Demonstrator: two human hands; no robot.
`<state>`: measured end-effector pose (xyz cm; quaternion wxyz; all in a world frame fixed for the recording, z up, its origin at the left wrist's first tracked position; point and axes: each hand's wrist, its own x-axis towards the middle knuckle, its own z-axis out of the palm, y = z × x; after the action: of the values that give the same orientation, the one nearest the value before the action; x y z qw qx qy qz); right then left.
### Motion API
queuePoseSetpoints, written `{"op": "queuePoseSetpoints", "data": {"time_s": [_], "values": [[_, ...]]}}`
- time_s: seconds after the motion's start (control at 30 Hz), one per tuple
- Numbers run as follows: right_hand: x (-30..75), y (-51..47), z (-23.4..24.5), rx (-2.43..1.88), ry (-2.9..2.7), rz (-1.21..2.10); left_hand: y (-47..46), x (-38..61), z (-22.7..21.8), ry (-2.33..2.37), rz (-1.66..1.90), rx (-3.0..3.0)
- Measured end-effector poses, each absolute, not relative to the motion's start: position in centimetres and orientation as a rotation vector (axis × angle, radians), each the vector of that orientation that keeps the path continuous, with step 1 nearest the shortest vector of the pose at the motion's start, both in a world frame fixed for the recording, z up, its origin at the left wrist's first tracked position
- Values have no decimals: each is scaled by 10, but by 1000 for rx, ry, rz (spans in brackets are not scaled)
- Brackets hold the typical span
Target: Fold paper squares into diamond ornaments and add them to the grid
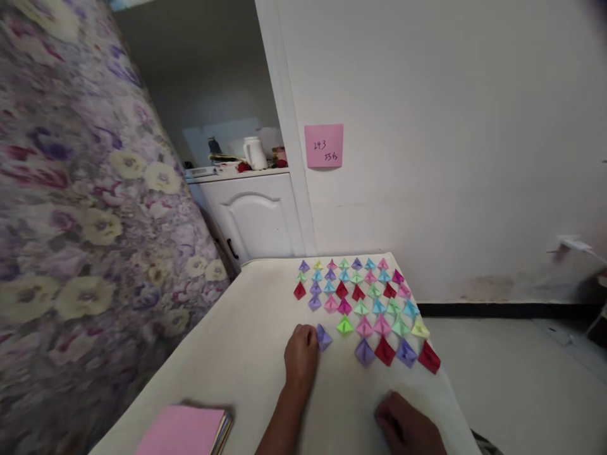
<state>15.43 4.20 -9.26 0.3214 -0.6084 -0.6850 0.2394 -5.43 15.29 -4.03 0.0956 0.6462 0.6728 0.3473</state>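
My left hand (302, 355) is over the table, its fingers closed at the left edge of a purple folded-paper piece (324, 338). Closer to the table's near right side, my right hand (408, 426) is curled; the inside of its fingers is hidden and I cannot make out anything in it. Rows of small folded-paper pieces in several colours spread over the table's right half. A lime green one (344, 325) lies just right of the purple piece, and a dark red one (384, 351) sits in the nearest row.
A stack of coloured paper (183, 431), pink on top, lies at the table's near left. The cream tabletop (246, 341) meets the wall at its far edge. A floral curtain (95, 208) hangs left; a white cabinet (258, 218) with a white jug (255, 153) stands behind.
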Motion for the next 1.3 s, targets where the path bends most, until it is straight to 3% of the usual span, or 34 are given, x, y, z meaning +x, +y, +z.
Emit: {"op": "queuePoseSetpoints", "data": {"time_s": [0.17,0.37,0.63,0.83,1.3], "values": [[160,35,-76,-1401,-1611,844,61,-38,-30,1947,1011,1835],[135,-14,-71,-1130,-1298,1426,-25,-10,-41,1928,922,1708],[125,-40,-62,-1291,-1726,1034,-73,-15,-47,1885,780,1732],[130,-33,-59,-1375,-1932,775,-65,-23,-35,1658,1010,1807],[129,-29,-60,-1520,-1931,728,-63,-13,-41,1551,1027,1805]]}}
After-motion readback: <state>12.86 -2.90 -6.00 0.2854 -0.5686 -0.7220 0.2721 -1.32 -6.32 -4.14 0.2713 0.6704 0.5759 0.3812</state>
